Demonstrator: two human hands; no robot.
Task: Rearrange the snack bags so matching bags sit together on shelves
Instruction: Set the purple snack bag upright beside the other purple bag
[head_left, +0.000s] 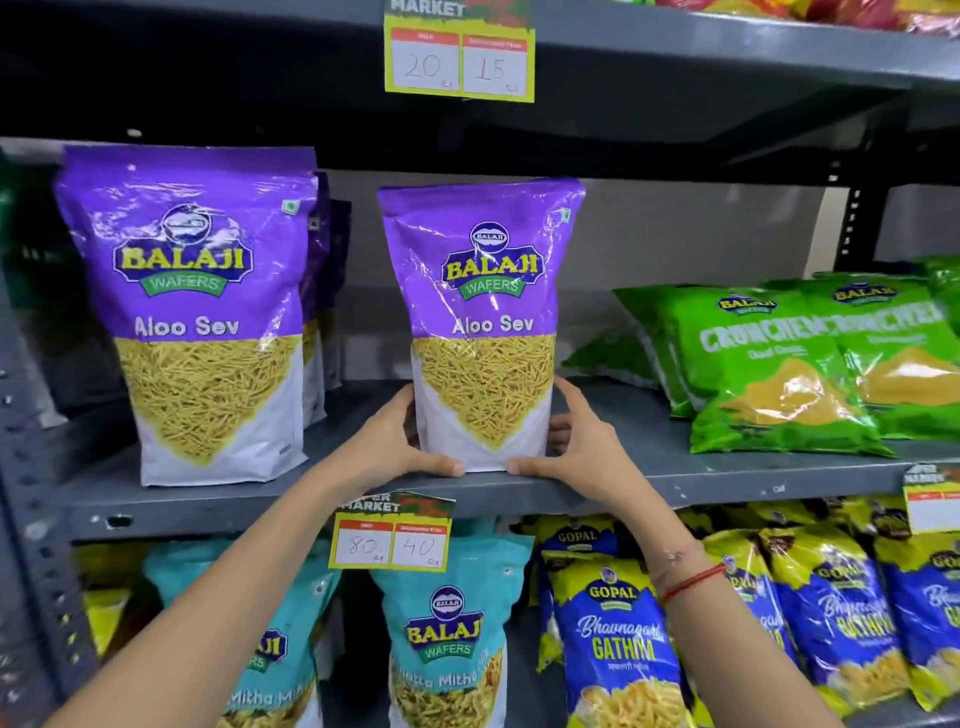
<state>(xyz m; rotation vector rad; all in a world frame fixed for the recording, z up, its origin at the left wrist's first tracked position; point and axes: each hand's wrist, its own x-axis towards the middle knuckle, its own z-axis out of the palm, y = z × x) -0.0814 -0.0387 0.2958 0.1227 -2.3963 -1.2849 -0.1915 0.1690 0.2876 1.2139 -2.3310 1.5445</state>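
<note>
A purple Aloo Sev bag stands upright on the grey middle shelf, near its front edge. My left hand grips its lower left side and my right hand grips its lower right side, thumbs on the front. To its left stands a row of matching purple Aloo Sev bags, one behind another, with a gap between them and the held bag.
Green Crunchem bags lie tilted on the same shelf at the right. Below are teal Khatta Mitha Mix bags and blue-yellow Gopal Gathiya bags. Price tags hang on the shelf edges. A perforated upright bounds the left.
</note>
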